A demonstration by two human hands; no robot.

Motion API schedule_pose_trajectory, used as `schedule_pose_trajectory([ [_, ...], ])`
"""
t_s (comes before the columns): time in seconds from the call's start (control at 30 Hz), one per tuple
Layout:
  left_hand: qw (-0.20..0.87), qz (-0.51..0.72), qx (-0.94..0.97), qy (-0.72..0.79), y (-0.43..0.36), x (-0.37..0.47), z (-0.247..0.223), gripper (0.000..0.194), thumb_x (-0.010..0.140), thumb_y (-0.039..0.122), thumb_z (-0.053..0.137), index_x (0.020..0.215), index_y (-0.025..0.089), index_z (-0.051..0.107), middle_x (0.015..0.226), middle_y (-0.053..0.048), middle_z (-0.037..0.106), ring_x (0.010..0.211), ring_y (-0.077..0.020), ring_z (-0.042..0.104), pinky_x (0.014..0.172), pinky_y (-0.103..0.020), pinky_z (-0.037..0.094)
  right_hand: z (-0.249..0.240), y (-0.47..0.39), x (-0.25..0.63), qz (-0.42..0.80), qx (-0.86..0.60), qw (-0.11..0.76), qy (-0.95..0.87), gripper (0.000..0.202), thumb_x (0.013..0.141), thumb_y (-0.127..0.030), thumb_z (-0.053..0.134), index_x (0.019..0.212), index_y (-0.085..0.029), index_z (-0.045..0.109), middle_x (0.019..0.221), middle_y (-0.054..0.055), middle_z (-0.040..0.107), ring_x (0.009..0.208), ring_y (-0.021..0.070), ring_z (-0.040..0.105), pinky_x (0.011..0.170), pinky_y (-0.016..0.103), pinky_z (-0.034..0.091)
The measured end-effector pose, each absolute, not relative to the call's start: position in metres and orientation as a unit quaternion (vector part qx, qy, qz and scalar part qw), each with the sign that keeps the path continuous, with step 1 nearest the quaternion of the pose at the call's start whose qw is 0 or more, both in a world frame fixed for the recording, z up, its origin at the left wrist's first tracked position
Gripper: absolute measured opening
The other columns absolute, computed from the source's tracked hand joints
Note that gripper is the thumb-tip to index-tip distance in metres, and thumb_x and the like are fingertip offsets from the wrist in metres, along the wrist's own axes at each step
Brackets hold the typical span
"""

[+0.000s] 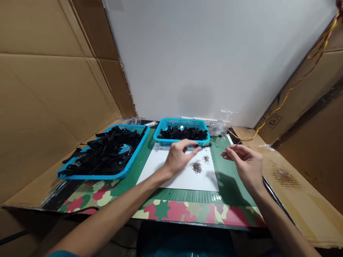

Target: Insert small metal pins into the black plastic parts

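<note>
My left hand (pixel 179 157) reaches over the white sheet (pixel 152 175), thumb and forefinger pinching a small dark strip (pixel 205 144) whose outline is blurred. Off the sheet's right side, above the green mat, my right hand (pixel 248 166) is closed with its fingertips together on a thin, pointed, metallic-looking thing (pixel 236 145). Its kind is too small to make out. Below my left fingertips, a pile of tiny thin metal pins (pixel 197 167) lies on the sheet, with a smaller pile (pixel 205 159) beside it.
A blue basket (pixel 158 137) of black pieces stands behind the sheet. To the left, a larger blue tray (pixel 125 174) is heaped with black strips. Cardboard walls (pixel 53 89) flank the table. Clear plastic bags (pixel 218 129) lie at the back, and a yellow wire (pixel 288 94) hangs at right.
</note>
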State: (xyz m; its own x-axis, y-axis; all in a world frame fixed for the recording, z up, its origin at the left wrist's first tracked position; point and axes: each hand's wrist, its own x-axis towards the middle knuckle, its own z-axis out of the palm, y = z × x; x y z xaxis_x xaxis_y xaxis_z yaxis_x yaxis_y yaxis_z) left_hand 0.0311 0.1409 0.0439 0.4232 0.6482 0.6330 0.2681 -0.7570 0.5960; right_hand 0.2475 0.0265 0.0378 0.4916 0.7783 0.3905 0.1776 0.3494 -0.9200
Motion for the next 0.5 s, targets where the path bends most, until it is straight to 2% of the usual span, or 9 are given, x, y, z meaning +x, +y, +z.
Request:
schedule_pose_trajectory([
  [0.1,0.126,0.486,0.79,0.351,0.177,0.045,0.073,0.017,0.094,0.034,0.075,0.102,0.019,0.081,0.098,-0.006,0.081,0.079,-0.0172,0.068,0.075,-0.03,0.052,0.032,0.026,0.258,0.247,-0.536,0.654,-0.473,0.026,0.086,-0.042,0.083,0.088,-0.017,0.076,0.074,0.007,0.077,0.067,0.0213,0.075,0.068,0.034,0.065],
  [0.23,0.077,0.353,0.824,0.437,0.215,0.073,0.094,0.021,0.097,0.034,0.071,0.111,0.02,0.08,0.115,-0.011,0.079,0.104,-0.0272,0.071,0.091,-0.039,0.053,0.021,0.022,0.257,0.247,-0.557,0.61,-0.506,0.029,0.09,-0.045,0.078,0.086,-0.017,0.073,0.072,0.006,0.074,0.066,0.0198,0.072,0.067,0.032,0.06],
  [0.3,0.082,0.309,0.844,0.431,0.225,0.089,0.095,0.022,0.094,0.032,0.073,0.11,0.019,0.08,0.115,-0.012,0.079,0.105,-0.0291,0.071,0.095,-0.041,0.051,0.019,0.024,0.259,0.262,-0.558,0.604,-0.506,0.031,0.091,-0.048,0.076,0.09,-0.017,0.073,0.072,0.006,0.073,0.067,0.0199,0.071,0.067,0.032,0.059],
  [0.4,0.1,0.262,0.871,0.404,0.228,0.106,0.094,0.013,0.087,0.031,0.079,0.092,0.019,0.082,0.098,-0.009,0.081,0.098,-0.0276,0.072,0.105,-0.044,0.046,0.022,0.033,0.268,0.314,-0.563,0.577,-0.501,0.035,0.092,-0.05,0.07,0.098,-0.016,0.071,0.073,0.005,0.073,0.064,0.0207,0.071,0.064,0.034,0.059],
  [0.5,0.105,0.244,0.878,0.399,0.225,0.105,0.096,0.022,0.096,0.03,0.065,0.083,0.019,0.08,0.087,-0.008,0.08,0.09,-0.0253,0.071,0.106,-0.045,0.043,0.029,0.052,0.279,0.352,-0.591,0.467,-0.556,0.026,0.094,-0.039,0.057,0.099,-0.017,0.069,0.066,0.002,0.068,0.057,0.0195,0.066,0.059,0.032,0.053],
])
